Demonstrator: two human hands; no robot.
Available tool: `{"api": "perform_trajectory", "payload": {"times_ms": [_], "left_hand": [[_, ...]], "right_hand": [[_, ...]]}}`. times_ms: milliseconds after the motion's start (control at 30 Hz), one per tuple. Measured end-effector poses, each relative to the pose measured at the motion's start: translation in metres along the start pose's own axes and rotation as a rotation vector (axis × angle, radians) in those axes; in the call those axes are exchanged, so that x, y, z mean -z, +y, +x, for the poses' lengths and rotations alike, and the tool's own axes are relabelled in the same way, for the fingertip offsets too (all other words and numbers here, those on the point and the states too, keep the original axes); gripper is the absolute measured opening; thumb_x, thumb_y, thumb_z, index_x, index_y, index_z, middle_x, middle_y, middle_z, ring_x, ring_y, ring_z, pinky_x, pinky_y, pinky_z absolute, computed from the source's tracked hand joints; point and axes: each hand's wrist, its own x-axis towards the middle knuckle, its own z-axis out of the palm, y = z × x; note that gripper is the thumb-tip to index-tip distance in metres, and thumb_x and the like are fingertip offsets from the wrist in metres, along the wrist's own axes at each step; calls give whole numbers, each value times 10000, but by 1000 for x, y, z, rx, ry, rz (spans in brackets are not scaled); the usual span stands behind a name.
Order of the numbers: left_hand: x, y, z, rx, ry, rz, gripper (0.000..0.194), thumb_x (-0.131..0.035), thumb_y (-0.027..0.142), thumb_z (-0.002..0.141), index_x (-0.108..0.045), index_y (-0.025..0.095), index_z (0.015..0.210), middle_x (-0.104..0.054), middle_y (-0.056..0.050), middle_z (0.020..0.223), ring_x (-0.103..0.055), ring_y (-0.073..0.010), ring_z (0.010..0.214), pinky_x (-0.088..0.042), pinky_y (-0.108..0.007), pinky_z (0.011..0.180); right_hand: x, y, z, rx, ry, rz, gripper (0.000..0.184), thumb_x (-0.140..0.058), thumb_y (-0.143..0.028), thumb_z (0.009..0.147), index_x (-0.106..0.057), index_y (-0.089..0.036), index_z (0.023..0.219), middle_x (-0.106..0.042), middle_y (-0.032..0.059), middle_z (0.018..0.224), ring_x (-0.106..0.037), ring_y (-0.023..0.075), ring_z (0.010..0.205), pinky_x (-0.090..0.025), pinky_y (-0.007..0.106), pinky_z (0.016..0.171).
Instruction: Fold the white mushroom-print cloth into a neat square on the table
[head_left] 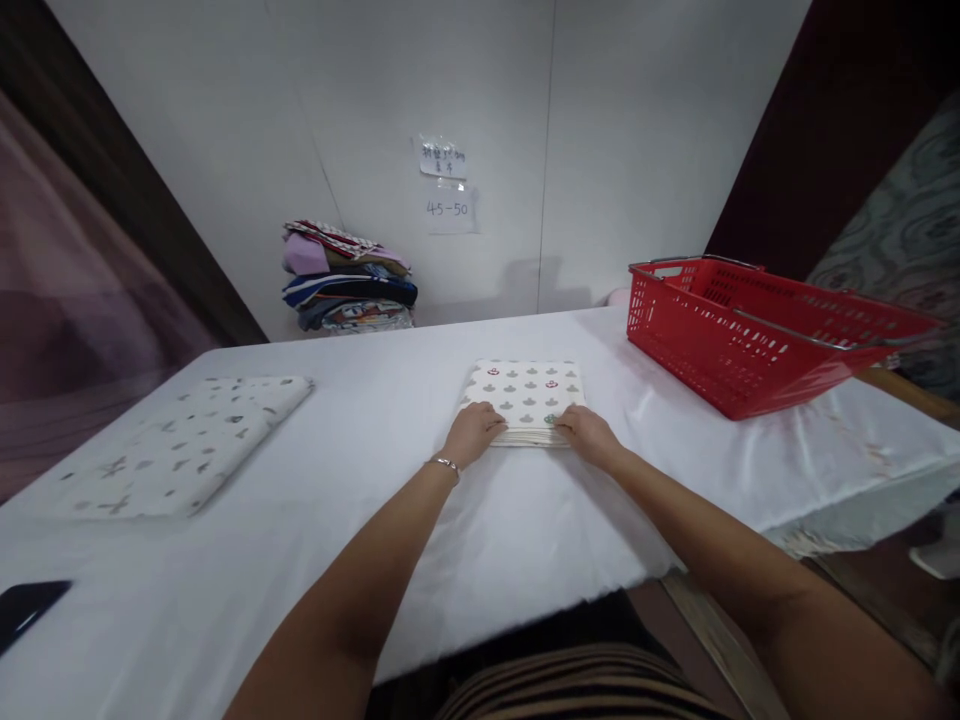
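Note:
A small folded cloth [527,392], white with grey, red and green printed motifs, lies flat in front of me on the white-covered table. Several layers show along its near edge. My left hand [474,433] is closed on the near left corner, a silver bracelet at its wrist. At the near right corner, my right hand [589,434] pinches the same edge. Both thumbs are mostly hidden from view. Well to the left lies a larger folded cloth [172,445], white with scattered small prints, touched by neither hand.
A red plastic basket [742,350] with metal handles stands at the right. Against the wall is a stack of folded fabrics [349,280]. Paper notes [450,208] are taped above. A dark flat object [28,608] lies at the left edge of the white tablecloth [360,400].

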Motion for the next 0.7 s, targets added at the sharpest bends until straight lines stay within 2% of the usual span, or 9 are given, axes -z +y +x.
{"api": "perform_trajectory", "payload": {"times_ms": [100, 233, 333, 467, 600, 700], "left_hand": [[1, -6, 1, -34, -27, -18, 235, -513, 353, 846, -709, 228, 883, -632, -31, 884, -544, -174, 865, -429, -312, 776], [0, -11, 2, -121, -43, 12, 234, -486, 317, 868, -701, 225, 857, -625, -37, 875, -536, -172, 861, -422, -310, 769], [0, -10, 2, -165, -8, 51, 262, -441, 288, 895, -667, 198, 796, -605, -40, 837, -520, -165, 832, -417, -303, 752], [-4, -5, -3, -192, 74, 138, 273, -372, 267, 923, -609, 178, 819, -584, -50, 860, -496, -169, 832, -407, -310, 749], [-9, -6, -10, -190, 66, 227, 265, -362, 263, 929, -585, 166, 823, -580, -58, 869, -503, -174, 824, -397, -317, 734], [-10, -11, -12, -211, 38, 208, 227, -405, 292, 917, -595, 178, 870, -586, -57, 884, -514, -175, 845, -402, -317, 751]], "right_hand": [[-2, 0, -1, -25, 47, 31, 240, -422, -183, 902, -646, -194, 815, -609, 43, 861, -532, 156, 834, -394, 255, 737], [-4, 0, -6, 70, 73, -51, 254, -390, -195, 916, -627, -186, 825, -602, 71, 861, -513, 178, 850, -391, 288, 762], [-7, 2, -8, 115, 68, -100, 263, -376, -186, 920, -620, -184, 821, -595, 75, 854, -506, 180, 845, -387, 287, 754], [-11, 6, -9, 152, 73, -123, 236, -395, -157, 904, -617, -179, 825, -592, 74, 856, -500, 182, 850, -384, 287, 758], [-13, 8, -11, 187, 71, -86, 232, -394, -172, 909, -620, -176, 856, -597, 81, 889, -504, 189, 880, -396, 304, 780], [-12, 10, -13, 202, 62, -48, 243, -388, -210, 919, -629, -186, 897, -602, 87, 940, -508, 197, 912, -401, 314, 790]]}}
